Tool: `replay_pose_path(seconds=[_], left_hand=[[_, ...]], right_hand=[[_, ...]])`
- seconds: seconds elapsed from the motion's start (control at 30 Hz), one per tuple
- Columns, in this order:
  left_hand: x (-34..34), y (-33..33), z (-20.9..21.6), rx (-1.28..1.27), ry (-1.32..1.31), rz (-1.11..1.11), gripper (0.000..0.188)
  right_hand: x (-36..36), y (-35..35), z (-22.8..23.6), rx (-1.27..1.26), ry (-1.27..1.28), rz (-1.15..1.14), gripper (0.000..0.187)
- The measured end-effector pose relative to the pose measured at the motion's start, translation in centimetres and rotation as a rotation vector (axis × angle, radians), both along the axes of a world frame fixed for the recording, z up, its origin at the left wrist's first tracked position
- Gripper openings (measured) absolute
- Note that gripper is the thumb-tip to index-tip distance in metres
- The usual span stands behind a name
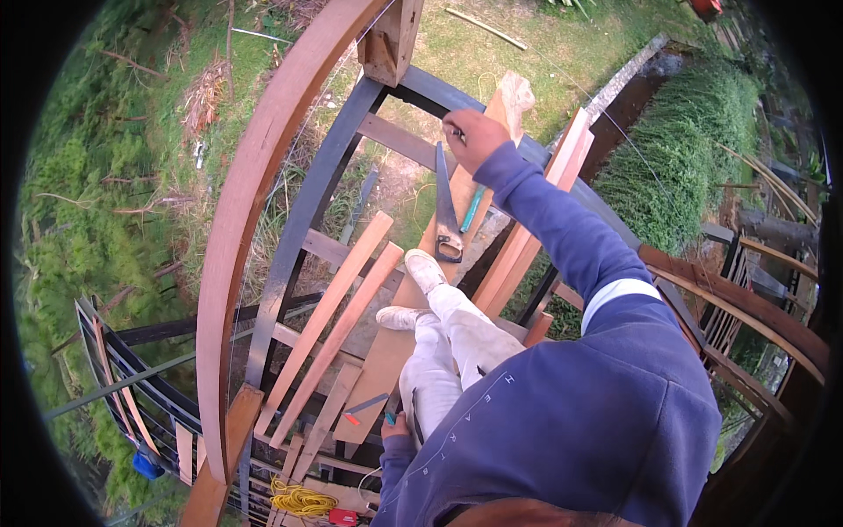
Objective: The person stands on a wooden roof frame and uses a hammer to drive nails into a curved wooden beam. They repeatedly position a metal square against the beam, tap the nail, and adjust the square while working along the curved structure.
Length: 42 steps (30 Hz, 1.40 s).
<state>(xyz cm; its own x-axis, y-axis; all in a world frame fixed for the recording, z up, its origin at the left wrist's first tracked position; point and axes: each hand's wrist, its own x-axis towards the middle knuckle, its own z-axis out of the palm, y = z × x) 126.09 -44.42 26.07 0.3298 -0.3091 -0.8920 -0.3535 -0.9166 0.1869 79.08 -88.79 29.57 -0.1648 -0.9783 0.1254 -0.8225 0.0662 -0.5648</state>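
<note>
My right hand (475,137) reaches far forward, fingers closed on a small thin pencil whose tip rests on a long pale plank (413,290). A handsaw (447,213) lies on that plank just below the hand, its handle toward my feet, and a teal-handled tool (472,209) lies beside it. My left hand (398,428) hangs low by my hip, mostly hidden by my blue sleeve. A bit of teal shows at its fingers, and I cannot tell whether it holds it. My white shoes (424,270) stand on the plank.
I stand high on an open frame of dark beams (303,220) and a curved wooden rail (237,211), with grass far below. Loose reddish slats (338,312) lean across the gaps. A coil of yellow cord (300,501) and a red-tipped dark tool (363,408) lie lower down.
</note>
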Motion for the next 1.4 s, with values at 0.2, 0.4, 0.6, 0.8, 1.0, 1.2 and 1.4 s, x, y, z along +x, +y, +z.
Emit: replay_pose_path(seconds=[0.2,0.4,0.6,0.8,1.0,1.2,1.4], left_hand=[[0.7,-3.9,0.9,0.1,0.042,0.016,0.025],[3.5,-3.8,-1.1,-0.085,0.019,-0.109,0.019],[1.7,-4.5,-3.7,-0.284,-0.036,-0.409,0.019],[-3.1,-4.3,-8.1,-0.339,-0.007,-0.629,0.021],[-2.2,-5.7,-10.6,-0.375,-0.107,-0.73,0.027],[-1.8,-5.8,-11.6,-0.457,-0.129,-0.812,0.026],[-4.8,-9.4,-9.6,-0.385,0.001,-0.773,0.027]], right_hand=[[5.8,33.1,-10.0,1.278,0.014,-0.04,0.036],[5.4,46.1,-9.4,1.713,0.128,0.007,0.039],[5.9,40.3,-16.9,1.305,0.092,-0.183,0.034],[8.9,30.2,-35.8,1.219,0.061,-0.147,0.037],[12.7,26.0,-47.6,1.257,-0.001,-0.514,0.055],[13.6,27.6,-51.0,0.947,0.002,-0.629,0.043],[11.2,28.5,-40.8,0.804,-0.239,-0.61,0.051]])
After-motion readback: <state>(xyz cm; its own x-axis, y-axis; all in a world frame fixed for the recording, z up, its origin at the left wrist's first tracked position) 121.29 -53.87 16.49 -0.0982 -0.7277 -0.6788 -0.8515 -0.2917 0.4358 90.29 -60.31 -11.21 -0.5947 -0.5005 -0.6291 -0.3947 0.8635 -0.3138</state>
